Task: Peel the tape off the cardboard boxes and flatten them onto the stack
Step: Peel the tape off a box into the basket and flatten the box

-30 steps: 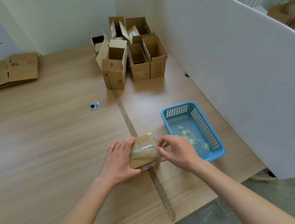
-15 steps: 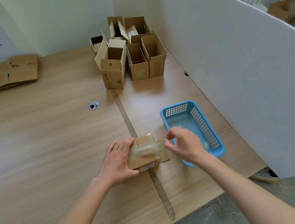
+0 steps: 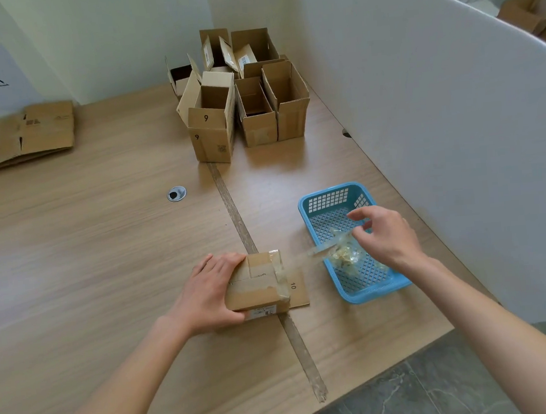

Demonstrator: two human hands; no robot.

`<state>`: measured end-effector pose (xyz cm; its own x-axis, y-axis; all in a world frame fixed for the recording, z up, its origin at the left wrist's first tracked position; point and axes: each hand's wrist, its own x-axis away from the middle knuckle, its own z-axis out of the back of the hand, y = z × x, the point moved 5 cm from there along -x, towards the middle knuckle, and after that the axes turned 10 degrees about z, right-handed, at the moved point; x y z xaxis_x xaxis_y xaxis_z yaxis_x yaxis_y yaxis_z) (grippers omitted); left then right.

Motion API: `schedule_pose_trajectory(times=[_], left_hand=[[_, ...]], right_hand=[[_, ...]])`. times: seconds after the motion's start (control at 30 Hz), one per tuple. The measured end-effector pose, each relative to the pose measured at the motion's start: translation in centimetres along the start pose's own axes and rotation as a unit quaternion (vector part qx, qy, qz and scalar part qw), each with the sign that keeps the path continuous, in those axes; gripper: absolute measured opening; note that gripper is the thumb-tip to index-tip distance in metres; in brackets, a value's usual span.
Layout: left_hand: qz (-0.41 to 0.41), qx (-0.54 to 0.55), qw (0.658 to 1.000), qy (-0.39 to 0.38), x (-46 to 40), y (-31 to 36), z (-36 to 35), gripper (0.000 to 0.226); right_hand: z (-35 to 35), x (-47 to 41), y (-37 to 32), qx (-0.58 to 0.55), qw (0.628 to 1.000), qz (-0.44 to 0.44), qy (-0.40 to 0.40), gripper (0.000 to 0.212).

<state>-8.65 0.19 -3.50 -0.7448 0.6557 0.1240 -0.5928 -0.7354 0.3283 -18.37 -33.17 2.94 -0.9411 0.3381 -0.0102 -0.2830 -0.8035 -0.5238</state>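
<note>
A small cardboard box (image 3: 258,284) lies on its side near the table's front, one flap marked 10 spread flat to its right. My left hand (image 3: 206,293) grips its left end. Clear tape still clings to its right edge. My right hand (image 3: 385,234) hovers over the blue basket (image 3: 323,199), pinching a strip of clear tape (image 3: 325,246) that trails left toward the box. Crumpled tape scraps lie in the basket. A stack of flattened boxes (image 3: 21,135) rests at the far left.
Several open cardboard boxes (image 3: 234,105) stand at the back of the wooden table by the wall. A white partition (image 3: 438,122) runs along the right. A cable grommet (image 3: 176,193) and a taped seam (image 3: 232,210) mark the tabletop.
My right hand pulled a tape strip off the box and moved right, over the basket. The box's top now shows bare cardboard. My left hand stayed on the box.
</note>
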Motion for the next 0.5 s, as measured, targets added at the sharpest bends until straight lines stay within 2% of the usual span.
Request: schedule_pose_trajectory(times=[0.1,0.17,0.27,0.3,0.37,0.43,0.5], left_hand=[[0.013,-0.002,1.0,-0.001,0.1,-2.3,1.0,0.108],[0.024,-0.004,1.0,-0.003,0.3,-3.8,1.6,0.109],[0.031,-0.011,0.999,-0.017,0.8,-5.4,2.1,0.111],[0.036,-0.012,0.999,-0.018,1.1,-5.8,2.3,0.111],[0.047,-0.012,0.999,-0.015,1.5,-6.1,2.5,0.111],[0.049,-0.011,0.999,-0.014,1.5,-5.6,2.3,0.111],[0.043,-0.01,0.999,-0.011,1.3,-4.5,1.8,0.111]], right_hand=[[0.4,-0.3,0.2,0.005,0.999,0.012,-0.052,0.024],[0.6,-0.6,0.4,-0.001,0.997,0.012,-0.08,0.027],[1.0,-0.7,0.7,-0.008,0.997,0.015,-0.082,0.01],[1.2,-0.7,0.8,-0.003,0.997,0.013,-0.071,0.01],[1.4,-0.6,0.3,0.055,0.997,0.028,-0.051,0.024],[0.4,-0.2,-2.2,0.086,0.992,0.09,-0.036,0.032],[-2.0,0.7,-6.6,0.05,0.978,0.198,-0.039,0.034]])
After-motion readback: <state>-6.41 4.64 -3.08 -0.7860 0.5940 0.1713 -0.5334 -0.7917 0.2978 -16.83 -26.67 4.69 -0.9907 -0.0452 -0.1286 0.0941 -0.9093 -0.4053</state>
